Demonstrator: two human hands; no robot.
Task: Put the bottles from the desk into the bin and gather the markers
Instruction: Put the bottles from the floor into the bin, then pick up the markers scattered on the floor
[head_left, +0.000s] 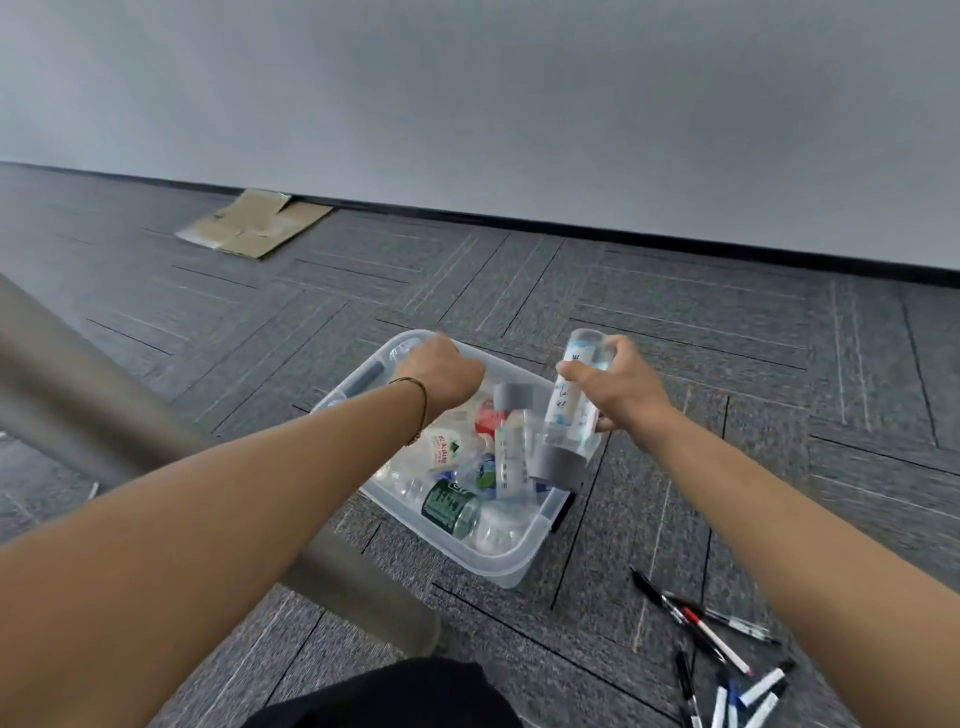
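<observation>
Translucent, smooth plastic rectangular bin (511, 564) holding clear glossy plastic bottles (451, 506); grey matt carpet floor (675, 312) with ribbed weave; flattened brown cardboard sheet (254, 228), matt.

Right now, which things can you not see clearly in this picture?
All in the head view:
- Left hand: fingers fold behind the knuckles over the clear bin, so any grasp is hidden.
- Markers: partly cut off by the bottom edge.
- Label on the bottle in the right hand: blurred.
</observation>
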